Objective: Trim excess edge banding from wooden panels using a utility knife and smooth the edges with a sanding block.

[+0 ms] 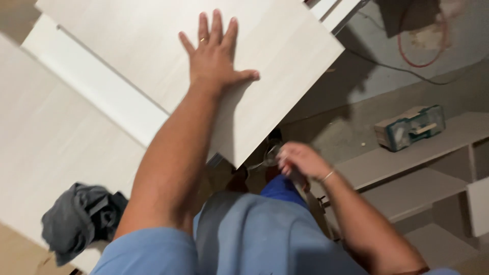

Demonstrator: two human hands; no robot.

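My left hand (216, 53) lies flat, fingers spread, on a pale wood-grain board (285, 51) that sticks out over the floor. My right hand (300, 160) is curled below the board's lower corner, next to a small shiny metal piece (271, 153). The motion blur hides whether the fingers grip that piece. My blue shirt and trousers fill the bottom of the view.
More pale boards (56, 132) lie to the left, with a crumpled grey cloth (81, 219) on them. At right stands a low shelf unit (407, 168) bearing a small teal-and-beige box (410, 127). A red cable loop (423, 46) lies on the concrete floor.
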